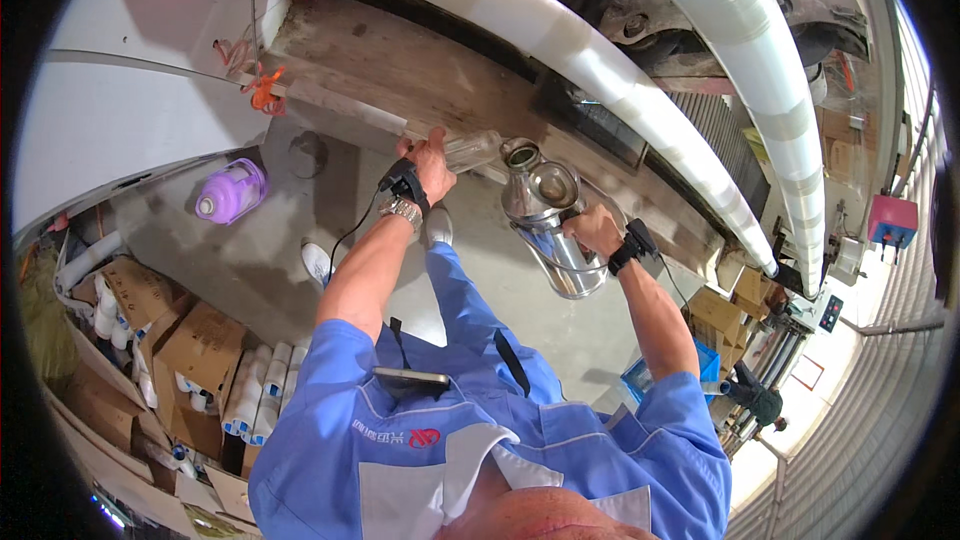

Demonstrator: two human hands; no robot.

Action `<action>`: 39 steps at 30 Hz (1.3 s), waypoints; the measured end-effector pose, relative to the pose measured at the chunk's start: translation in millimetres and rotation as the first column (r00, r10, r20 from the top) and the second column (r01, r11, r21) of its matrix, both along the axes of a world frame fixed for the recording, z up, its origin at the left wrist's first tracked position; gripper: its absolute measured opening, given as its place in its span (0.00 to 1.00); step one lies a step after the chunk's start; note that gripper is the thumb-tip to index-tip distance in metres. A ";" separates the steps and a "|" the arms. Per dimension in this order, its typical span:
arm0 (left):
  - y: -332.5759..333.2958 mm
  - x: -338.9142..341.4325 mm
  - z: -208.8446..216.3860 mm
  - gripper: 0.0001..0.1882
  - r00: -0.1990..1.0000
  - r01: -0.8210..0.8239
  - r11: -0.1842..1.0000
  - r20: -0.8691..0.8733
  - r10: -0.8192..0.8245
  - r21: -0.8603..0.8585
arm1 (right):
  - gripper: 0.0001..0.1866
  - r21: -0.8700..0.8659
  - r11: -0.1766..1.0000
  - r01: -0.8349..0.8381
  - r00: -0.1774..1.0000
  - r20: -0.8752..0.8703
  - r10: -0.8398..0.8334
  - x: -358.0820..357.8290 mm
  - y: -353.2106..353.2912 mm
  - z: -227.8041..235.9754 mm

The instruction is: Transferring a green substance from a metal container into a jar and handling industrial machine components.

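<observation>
My left hand (432, 166) is closed around a see-through cup (474, 149), which lies tilted with its far end close to the jug's mouth. Whether the cup holds any liquid cannot be made out. A shiny metal vacuum jug (566, 262) hangs from my right hand (597, 230), whose fingers wrap its handle. The jug's round mouth (520, 153) faces up, and a round metal part sits beside it. Both hands are in front of me over the floor, beside a wooden ledge (420, 90).
A purple jug (232, 192) stands on the grey floor to the left. Cardboard boxes (205, 345) with white rolls are at lower left. Long white rolls (560, 30) cross above the machine ahead. A blue crate (640, 375) and another person (757, 398) are at right.
</observation>
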State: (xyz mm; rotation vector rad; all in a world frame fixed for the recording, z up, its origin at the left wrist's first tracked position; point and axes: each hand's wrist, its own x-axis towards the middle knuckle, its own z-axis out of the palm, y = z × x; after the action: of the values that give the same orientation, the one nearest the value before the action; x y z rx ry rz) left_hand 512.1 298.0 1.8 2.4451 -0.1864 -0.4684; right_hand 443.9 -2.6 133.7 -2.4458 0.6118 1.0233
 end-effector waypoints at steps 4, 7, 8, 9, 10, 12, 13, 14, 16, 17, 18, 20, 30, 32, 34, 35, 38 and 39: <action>-6.2 -2.5 -16.3 0.37 0.998 -0.055 0.998 0.008 0.055 -0.031 | 0.16 -0.059 0.998 -0.017 1.000 -0.011 0.017 2.0 -1.9 -0.8; -8.5 -3.8 -18.3 0.37 0.996 -0.082 0.996 -0.031 0.081 -0.046 | 0.16 -0.103 0.994 -0.021 0.995 -0.098 0.011 6.3 1.1 7.1; -8.3 -4.5 -17.7 0.38 0.994 -0.102 0.993 -0.035 0.100 -0.051 | 0.16 -0.073 0.997 0.007 0.993 -0.114 -0.015 10.8 7.6 16.1; -9.0 -7.0 -19.8 0.38 0.994 -0.103 0.994 -0.036 0.101 -0.049 | 0.15 -0.042 0.998 0.035 0.990 -0.132 -0.040 13.2 11.4 20.1; -12.8 -9.7 -22.8 0.39 0.990 -0.141 0.989 -0.007 0.141 -0.051 | 0.15 -0.045 0.998 0.039 0.990 -0.131 -0.044 12.0 7.9 18.3; -17.8 -12.4 -29.7 0.40 0.984 -0.176 0.983 0.020 0.178 -0.057 | 0.15 0.012 0.999 0.050 0.994 -0.101 -0.048 7.8 -1.1 12.3; -17.5 -12.2 -31.8 0.41 0.984 -0.178 0.982 0.002 0.179 -0.064 | 0.15 0.013 0.999 0.049 0.994 -0.103 -0.047 8.6 1.7 13.8; -16.9 -12.2 -34.0 0.42 0.984 -0.180 0.981 -0.016 0.179 -0.071 | 0.14 -0.015 0.999 0.046 0.995 -0.090 -0.047 10.1 6.5 17.0; -18.8 -12.6 -35.7 0.42 0.981 -0.191 0.980 -0.054 0.188 -0.061 | 0.15 -0.046 0.998 0.045 0.996 -0.078 -0.049 10.1 8.0 17.6; -20.0 -12.5 -35.4 0.43 0.977 -0.200 0.978 -0.091 0.195 -0.052 | 0.15 -0.046 0.998 0.039 0.996 -0.084 -0.043 8.7 5.0 15.6; -19.9 -13.0 -37.1 0.43 0.977 -0.199 0.979 -0.093 0.194 -0.053 | 0.15 -0.045 0.998 0.032 0.995 -0.091 -0.036 6.9 1.2 12.9; -20.1 -15.8 -45.5 0.44 0.976 -0.216 0.964 -0.071 0.207 -0.156 | 0.14 -0.029 0.999 -0.044 0.995 -0.096 0.041 0.1 -13.8 0.6; -21.5 -15.5 -56.4 0.27 0.572 -0.695 0.551 -0.820 0.033 -0.462 | 0.14 0.050 0.998 -0.038 0.998 -0.045 0.041 -11.1 -25.1 -13.5; -22.0 -21.3 -48.4 0.19 0.300 -0.915 0.231 -0.940 -0.163 -0.332 | 0.11 0.037 0.998 -0.045 0.997 -0.056 0.047 -8.9 -16.5 -8.2; -22.2 -26.0 -51.2 0.20 0.256 -0.935 0.185 -0.938 -0.234 -0.302 | 0.10 0.021 0.998 -0.052 0.996 -0.068 0.053 -9.8 -12.3 -7.1; -22.5 -28.4 -52.7 0.20 0.215 -0.953 0.143 -0.927 -0.308 -0.268 | 0.10 0.038 0.999 -0.038 0.998 -0.048 0.039 -11.7 -12.3 -8.8; -29.1 -34.6 -47.1 0.22 0.208 -0.971 0.026 -0.893 -0.399 -0.238 | 0.11 0.056 0.998 -0.014 0.999 -0.038 0.016 -12.7 -10.1 -9.8; -29.9 -34.8 -45.8 0.22 0.207 -0.971 0.024 -0.893 -0.400 -0.236 | 0.11 0.060 0.998 -0.004 0.999 -0.046 0.007 -12.7 -9.2 -9.8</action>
State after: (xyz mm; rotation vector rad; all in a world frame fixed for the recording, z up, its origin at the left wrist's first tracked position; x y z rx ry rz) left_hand 477.3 268.0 -44.1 0.3272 0.6769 -0.9542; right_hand 431.2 -11.8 123.9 -2.3796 0.5810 1.0868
